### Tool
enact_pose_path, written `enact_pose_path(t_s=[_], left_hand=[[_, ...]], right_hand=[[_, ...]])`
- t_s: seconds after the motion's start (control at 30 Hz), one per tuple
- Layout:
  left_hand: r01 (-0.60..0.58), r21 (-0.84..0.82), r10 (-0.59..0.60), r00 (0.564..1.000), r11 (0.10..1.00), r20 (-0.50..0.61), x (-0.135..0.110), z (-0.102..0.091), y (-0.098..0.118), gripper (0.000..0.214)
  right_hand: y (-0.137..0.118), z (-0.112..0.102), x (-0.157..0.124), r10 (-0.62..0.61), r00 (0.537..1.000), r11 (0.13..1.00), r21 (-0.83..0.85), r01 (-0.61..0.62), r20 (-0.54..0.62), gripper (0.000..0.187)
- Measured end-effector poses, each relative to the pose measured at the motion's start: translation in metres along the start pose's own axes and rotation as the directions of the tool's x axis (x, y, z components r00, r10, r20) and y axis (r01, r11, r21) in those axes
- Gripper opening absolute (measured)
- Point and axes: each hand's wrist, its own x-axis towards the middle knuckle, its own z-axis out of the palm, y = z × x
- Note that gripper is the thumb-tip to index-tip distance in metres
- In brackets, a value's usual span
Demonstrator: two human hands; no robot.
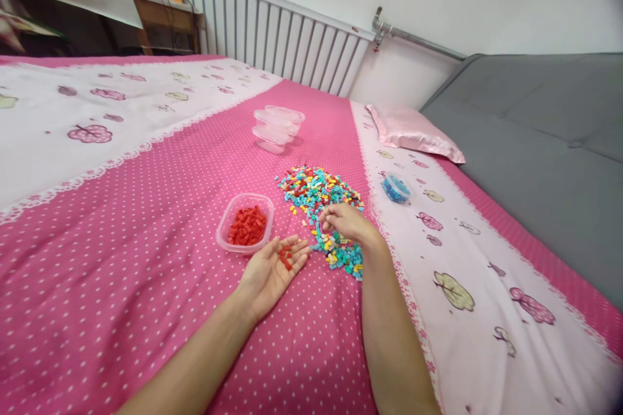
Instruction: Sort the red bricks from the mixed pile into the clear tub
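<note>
My left hand (272, 267) lies palm up with its fingers stretched out. Several small red toy bricks (286, 259) rest on its fingers and palm. Just beyond it is a clear plastic box (221, 233) filled with red bricks (247, 225). My right hand (344, 220) is over the pile of mixed toy bricks (316, 189), its fingers curled in and pinched together. Whatever those fingertips hold, if anything, is too small to make out. Blue, yellow, green, red and white bricks make up the pile, which spreads on both sides of that hand.
A small clear box of blue bricks (396, 188) stands to the right. Farther back are several stacked clear containers (278, 126). Everything lies on a pink dotted bedspread (165, 227). Beyond it are a pink pillow (413, 133), a grey padded headboard (535, 123) and a white radiator (272, 29).
</note>
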Motion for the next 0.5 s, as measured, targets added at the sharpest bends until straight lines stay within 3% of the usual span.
enact_pose_path(t_s=[0.13,0.33,0.5], left_hand=[[0.003,-0.013,-0.003,1.0,1.0,0.007,0.001,-0.001,0.0,0.027],[-0.002,-0.013,0.003,1.0,1.0,0.007,0.001,-0.001,0.0,0.027],[0.004,-0.029,-0.003,1.0,1.0,0.016,0.001,-0.001,-0.001,0.028]], right_hand=[[-0.005,0.007,0.006,-0.03,0.978,0.992,-0.125,0.004,-0.205,0.025],[-0.009,0.023,0.013,-0.046,0.989,0.983,-0.181,0.02,-0.141,0.03],[-0.008,0.02,0.01,-0.045,0.989,0.989,-0.144,0.024,-0.141,0.024]])
